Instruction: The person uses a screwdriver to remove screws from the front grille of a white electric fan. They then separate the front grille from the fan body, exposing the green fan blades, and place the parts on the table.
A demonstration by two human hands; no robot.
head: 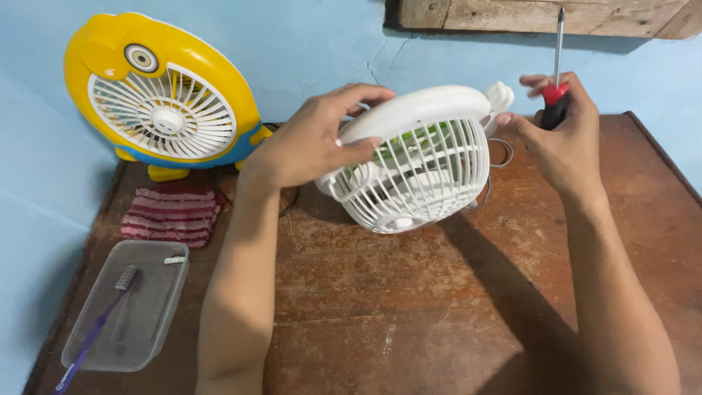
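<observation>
Worn brown wooden table (409,322), cracked pale blue wall (322,44)

Two bare forearms enter from the bottom of the frame; left hand (311,143) and right hand (559,139) wear no sleeves, gloves or jewellery.

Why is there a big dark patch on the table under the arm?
Head view: that is the shadow of the right arm on the wooden table; the white fan casts one too. Everything looks sharp, without glare.
</observation>
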